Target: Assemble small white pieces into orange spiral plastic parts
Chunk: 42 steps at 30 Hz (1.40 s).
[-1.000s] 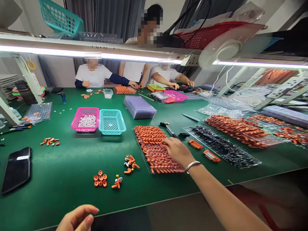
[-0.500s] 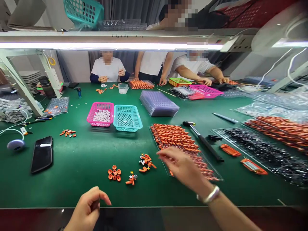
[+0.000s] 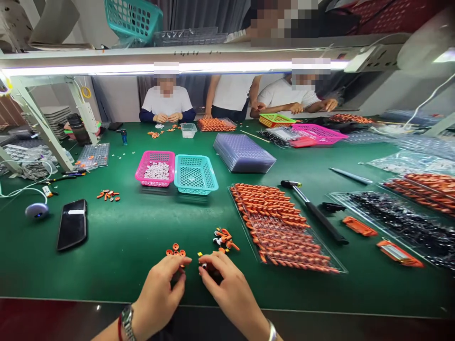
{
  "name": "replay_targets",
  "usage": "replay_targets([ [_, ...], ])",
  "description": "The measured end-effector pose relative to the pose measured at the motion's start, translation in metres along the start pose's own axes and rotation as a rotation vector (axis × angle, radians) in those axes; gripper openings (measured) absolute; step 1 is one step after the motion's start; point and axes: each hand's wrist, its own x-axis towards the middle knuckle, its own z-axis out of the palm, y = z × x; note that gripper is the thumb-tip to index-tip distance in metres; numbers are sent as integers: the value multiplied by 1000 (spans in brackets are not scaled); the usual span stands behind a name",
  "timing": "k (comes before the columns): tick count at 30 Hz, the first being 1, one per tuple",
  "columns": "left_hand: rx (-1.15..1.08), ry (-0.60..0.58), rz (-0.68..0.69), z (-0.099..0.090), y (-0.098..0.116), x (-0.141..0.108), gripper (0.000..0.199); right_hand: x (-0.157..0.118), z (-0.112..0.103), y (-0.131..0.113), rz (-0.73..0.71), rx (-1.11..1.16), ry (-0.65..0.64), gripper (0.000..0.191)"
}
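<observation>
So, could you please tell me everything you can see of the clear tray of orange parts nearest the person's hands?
The clear tray is a shallow, see-through plastic sheet, long and rectangular, lying flat on the green table and angled away to the left. Rows of small orange parts fill it almost fully. A black-handled hammer lies just beside its right edge. Neither the left hand nor the right hand touches it.

A green-topped table (image 3: pixel 124 246) carries a pink basket (image 3: pixel 155 168) touching a teal basket (image 3: pixel 195 174), with a black phone (image 3: pixel 72 224) well to their left. Right of the baskets lie a clear tray of orange parts (image 3: pixel 280 227), a hammer (image 3: pixel 314 211) and a stack of purple trays (image 3: pixel 243 153) — loose orange rings (image 3: pixel 175 251) sit near the front edge.
</observation>
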Motion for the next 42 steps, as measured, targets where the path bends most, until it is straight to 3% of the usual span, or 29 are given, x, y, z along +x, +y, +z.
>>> replay_targets([
  [4, -123, -134, -42, 11, 7, 19, 47, -7, -7, 1, 23, 179, 5, 12],
  [7, -230, -204, -80, 18, 12, 30, 44, -11, -12, 3, 30, 286, 14, 11],
  [14, -77, -119, -75, 20, 16, 49, 18, -12, -27, 8, 42, 358, 101, 2],
  [21, 44, -40, 2, 22, 18, 49, 41, -14, -37, 9, 86, 427, 166, 9],
  [24, -96, -46, 19, 21, 22, 41, 27, -19, -37, 5, 104, 490, 173, 13],
  [28, -461, -110, -112, 21, 27, 29, 21, -25, -35, -9, 66, 525, 125, 8],
  [31, -499, -86, -129, 21, 28, 20, 15, -29, -34, -19, 64, 523, 103, 5],
  [34, -314, 10, 56, 19, 27, 8, 7, -32, -34, -24, 125, 549, 20, 10],
  [39, 153, 195, 648, 9, 25, -7, 19, -32, -34, -26, 315, 732, -249, 27],
  [42, 232, 164, 767, 4, 24, -12, 21, -30, -32, -27, 357, 809, -306, 33],
])
